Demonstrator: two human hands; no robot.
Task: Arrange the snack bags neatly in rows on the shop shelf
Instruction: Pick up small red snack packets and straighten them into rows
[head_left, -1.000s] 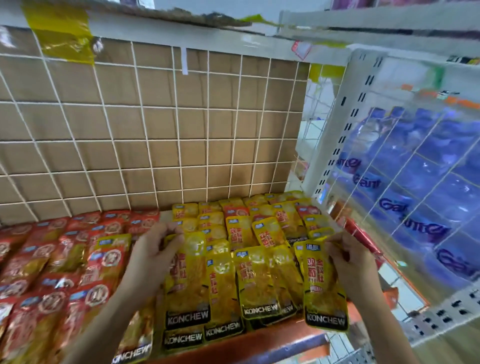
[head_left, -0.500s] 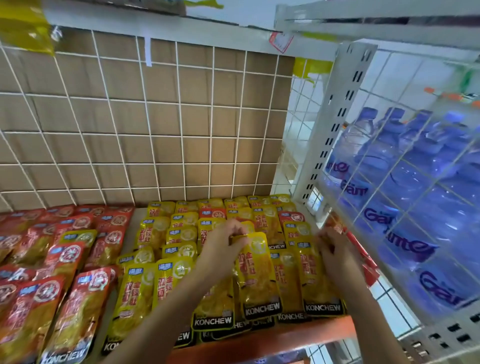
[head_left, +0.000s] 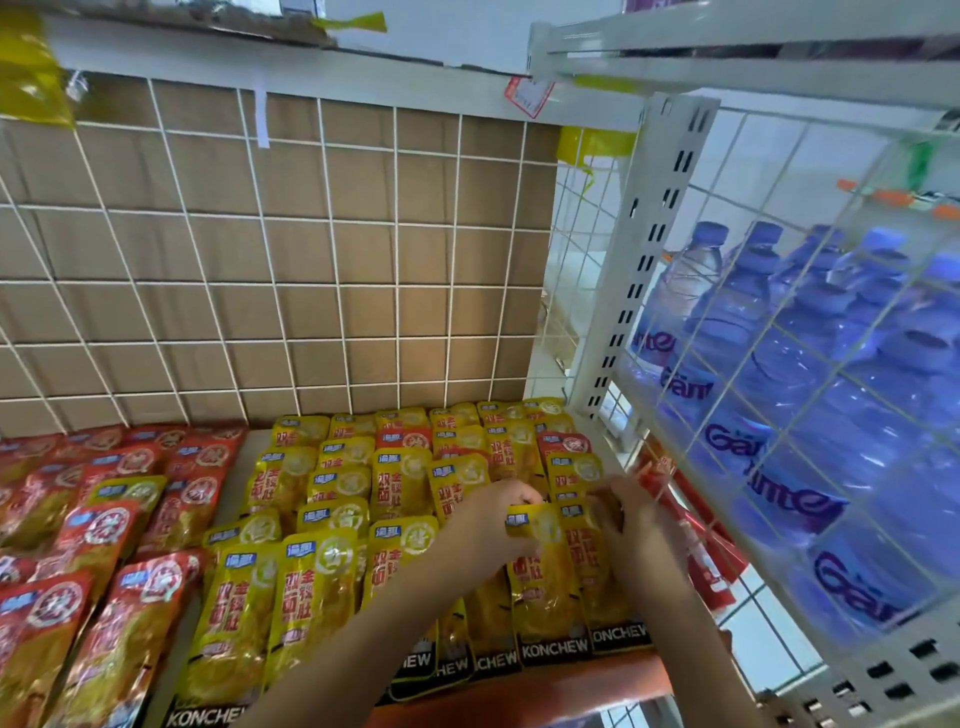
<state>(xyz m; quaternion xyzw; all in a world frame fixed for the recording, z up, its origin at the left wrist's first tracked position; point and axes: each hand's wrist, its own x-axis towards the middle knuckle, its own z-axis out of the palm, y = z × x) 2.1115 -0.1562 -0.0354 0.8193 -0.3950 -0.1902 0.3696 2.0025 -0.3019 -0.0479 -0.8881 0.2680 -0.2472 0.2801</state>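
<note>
While the left hand (head_left: 483, 525) pinches one yellow snack bag (head_left: 543, 587), the right hand (head_left: 631, 514) grips its neighbour bag (head_left: 597, 597) — two held.

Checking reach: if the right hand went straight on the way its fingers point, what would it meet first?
The right hand would probably meet the yellow bag just ahead in the rightmost column; depth unclear.

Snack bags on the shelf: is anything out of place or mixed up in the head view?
Yes, the colours are mixed. A red bag and a second red bag sit in the yellow rows near the back. A stray yellow bag lies among the red bags on the left.
</note>
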